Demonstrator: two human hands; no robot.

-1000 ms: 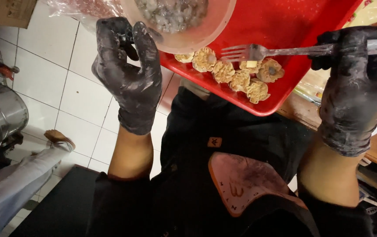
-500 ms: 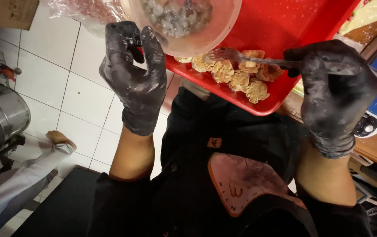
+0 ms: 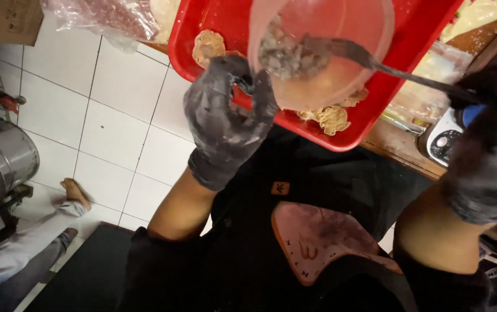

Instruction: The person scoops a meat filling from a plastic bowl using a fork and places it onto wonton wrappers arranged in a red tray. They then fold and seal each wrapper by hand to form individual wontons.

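Nearest the camera, low in view, sits the person's dark apron (image 3: 294, 190) w/ a pinkish patch (image 3: 318, 242) on it; both forearms rise from it toward the tabletop.

Left hand (image 3: 225, 124), in a black glove dusted w/ flour, is curled w/ thumb and fingertips pinched together at the near rim of a clear plastic bowl (image 3: 323, 52). Looks clamped on the rim, though the exact contact is partly hidden by the fingers. Right hand (image 3: 491, 144), also in a black glove and blurred, is closed around the handle end of a fork (image 3: 375, 60). Fork runs up and left from that hand, tines inside the bowl, touching a lump of grey minced filling (image 3: 286, 55). So the bowl sits between the hands, touching the left, well apart from the right, joined only by the fork.

Beyond and under the bowl is a red tray (image 3: 422, 63) on the wooden tabletop (image 3: 398, 147). Pale filled dumplings (image 3: 332, 118) lie on the tray just below the bowl; one more flat round one (image 3: 209, 46) at the tray's left end. A small scale (image 3: 448, 138) sits by the tray's right edge.

Far left: white tiled floor (image 3: 109, 127), metal pot (image 3: 0, 159), another person's bare foot (image 3: 75, 193) and pale trouser leg (image 3: 17, 260). A clear plastic bag (image 3: 109, 20) lies at the top, left of the tray.
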